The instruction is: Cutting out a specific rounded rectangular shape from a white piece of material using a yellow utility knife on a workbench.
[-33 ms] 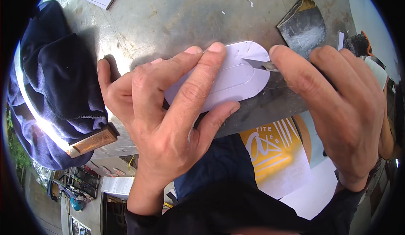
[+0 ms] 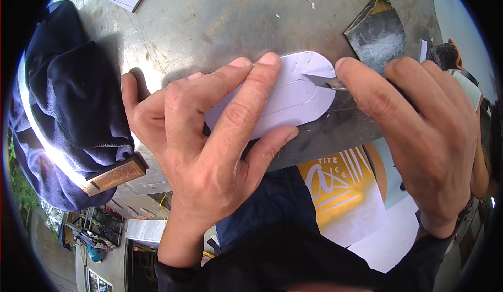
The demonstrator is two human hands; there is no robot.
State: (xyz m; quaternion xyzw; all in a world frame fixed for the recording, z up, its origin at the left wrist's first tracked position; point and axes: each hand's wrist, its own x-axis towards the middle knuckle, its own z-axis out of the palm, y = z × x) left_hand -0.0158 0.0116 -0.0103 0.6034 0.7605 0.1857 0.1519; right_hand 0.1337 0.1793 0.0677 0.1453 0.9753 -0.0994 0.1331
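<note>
Left hand (image 2: 201,140) splayed on oval (image 2: 292,92) — lengthwise rising rightward; right hand (image 2: 424,124) grips knife (image 2: 325,82) — leftward.

Pressing a white oval sheet (image 2: 288,94) onto a metal table (image 2: 209,24) with the left hand (image 2: 201,153), holding a knife (image 2: 317,80) over its end with the right hand (image 2: 427,119).

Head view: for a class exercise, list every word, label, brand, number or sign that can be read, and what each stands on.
Yellow-and-white sheet: white lettering, readable, but I won't copy the wording.
White rounded piece: thin lines, no lettering visible; part is hidden under the left hand.
Blade: no readable marking.
Cluttered background, lower left: too small to tell.
</note>
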